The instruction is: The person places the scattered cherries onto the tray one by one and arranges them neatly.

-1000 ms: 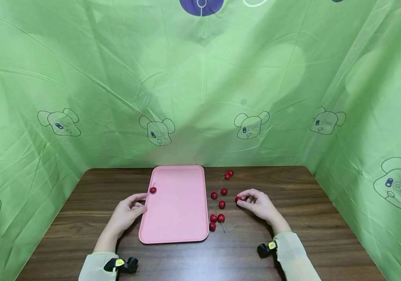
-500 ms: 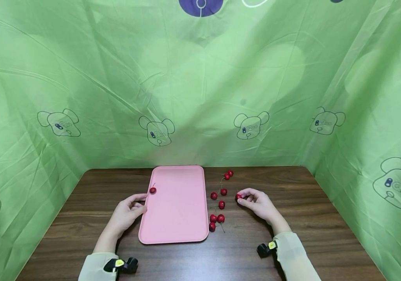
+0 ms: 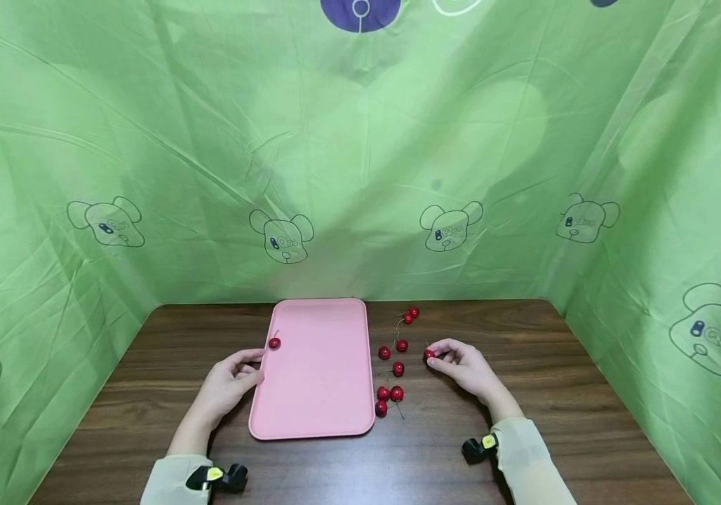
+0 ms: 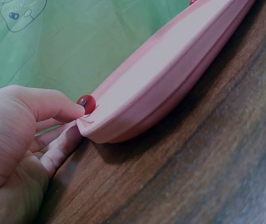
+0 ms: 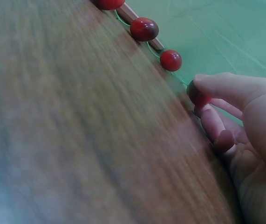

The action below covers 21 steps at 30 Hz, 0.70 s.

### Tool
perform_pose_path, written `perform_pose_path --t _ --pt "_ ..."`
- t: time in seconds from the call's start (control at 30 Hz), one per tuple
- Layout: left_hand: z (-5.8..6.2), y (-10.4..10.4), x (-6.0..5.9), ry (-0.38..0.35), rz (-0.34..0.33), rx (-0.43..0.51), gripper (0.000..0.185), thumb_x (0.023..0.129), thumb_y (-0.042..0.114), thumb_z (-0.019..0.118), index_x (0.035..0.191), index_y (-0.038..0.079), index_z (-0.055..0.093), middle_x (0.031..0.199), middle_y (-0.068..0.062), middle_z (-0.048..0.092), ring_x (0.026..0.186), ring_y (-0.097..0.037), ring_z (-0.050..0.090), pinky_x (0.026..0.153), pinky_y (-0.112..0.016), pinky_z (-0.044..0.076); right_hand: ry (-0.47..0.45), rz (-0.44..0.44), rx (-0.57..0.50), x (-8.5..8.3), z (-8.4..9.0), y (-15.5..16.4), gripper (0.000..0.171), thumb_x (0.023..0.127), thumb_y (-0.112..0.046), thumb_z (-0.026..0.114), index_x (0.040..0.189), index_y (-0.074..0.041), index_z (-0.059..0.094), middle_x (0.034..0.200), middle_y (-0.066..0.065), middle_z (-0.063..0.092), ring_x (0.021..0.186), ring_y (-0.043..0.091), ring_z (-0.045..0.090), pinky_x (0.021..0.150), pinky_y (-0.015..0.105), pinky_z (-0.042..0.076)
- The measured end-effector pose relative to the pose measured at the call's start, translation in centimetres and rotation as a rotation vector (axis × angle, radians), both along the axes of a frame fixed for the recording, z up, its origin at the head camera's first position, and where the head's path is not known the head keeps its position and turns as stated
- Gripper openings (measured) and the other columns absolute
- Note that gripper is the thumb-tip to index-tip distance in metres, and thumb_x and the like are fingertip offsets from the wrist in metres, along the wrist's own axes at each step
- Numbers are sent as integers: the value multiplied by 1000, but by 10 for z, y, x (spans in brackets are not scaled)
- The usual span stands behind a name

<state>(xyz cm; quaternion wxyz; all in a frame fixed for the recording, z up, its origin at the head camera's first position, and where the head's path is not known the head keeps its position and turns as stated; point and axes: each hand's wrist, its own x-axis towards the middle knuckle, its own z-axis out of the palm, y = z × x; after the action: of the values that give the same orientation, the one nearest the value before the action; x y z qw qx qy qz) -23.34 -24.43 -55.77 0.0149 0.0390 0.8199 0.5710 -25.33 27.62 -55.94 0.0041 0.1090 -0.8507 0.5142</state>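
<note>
While a green fabric curtain printed with cartoon heads point(image 3: 360, 154) walls off the back and sides, everything sits on a dark brown wood-grain table point(image 3: 562, 393). Flat pink rectangular tray with a low rim point(image 3: 316, 386) lies between the hands, nearer the left. Left hand point(image 3: 221, 388) pinches its left edge. My read: an upward tug there tips the tray and rolls its load. Right hand point(image 3: 466, 368), in a narrow pinch, holds a round glossy red cherry point(image 3: 428, 355), apart from the tray's right side; can't tell if it's clear of the tabletop. Slick skin on a small contact could let it pop out. Black wrist cameras point(image 3: 234, 479) sit at both pale sleeves point(image 3: 180, 482). In the way: eight loose red cherries point(image 3: 398, 368) strung between tray and held cherry; a low sideways move would probably scatter them. Front three are bunched, closest one just beside the rim. One stemmed red cherry point(image 3: 275, 343) sits in the tray by the left rim, near the left hand; a nudge could roll it. Thin stems point(image 3: 400, 412) might snag.
</note>
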Motion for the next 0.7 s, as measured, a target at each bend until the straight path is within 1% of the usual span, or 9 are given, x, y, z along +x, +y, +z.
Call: perform_pose_path --t 0.27,0.47,0.57,0.7 --pt "-1 -1 -1 -13 7 -8 46 99 3 77 144 0 67 131 -19 71 93 -15 69 80 -24 58 2 -10 -24 -1 -2 0 20 95 -17 87 111 -9 79 100 6 77 83 13 64 73 24 52" --pt "-1 -1 -1 -13 6 -18 47 99 3 76 145 -1 66 132 -20 70 94 -14 70 80 -24 59 14 -26 -24 -1 -2 0 20 95 -14 87 111 -8 79 100 6 77 83 12 64 74 23 52" --pt "-1 -1 0 -20 11 -13 47 100 4 77 145 0 66 132 -19 70 93 -14 70 80 -24 58 19 -44 -35 0 -1 -1 20 94 -13 87 111 -5 78 101 7 77 83 13 65 73 23 53" --pt "0 -1 0 -18 4 -3 49 100 4 77 146 -1 65 133 -20 70 94 -14 69 79 -24 58 1 -101 -59 1 1 -1 22 93 -12 87 110 -3 77 100 6 76 83 13 65 72 22 53"
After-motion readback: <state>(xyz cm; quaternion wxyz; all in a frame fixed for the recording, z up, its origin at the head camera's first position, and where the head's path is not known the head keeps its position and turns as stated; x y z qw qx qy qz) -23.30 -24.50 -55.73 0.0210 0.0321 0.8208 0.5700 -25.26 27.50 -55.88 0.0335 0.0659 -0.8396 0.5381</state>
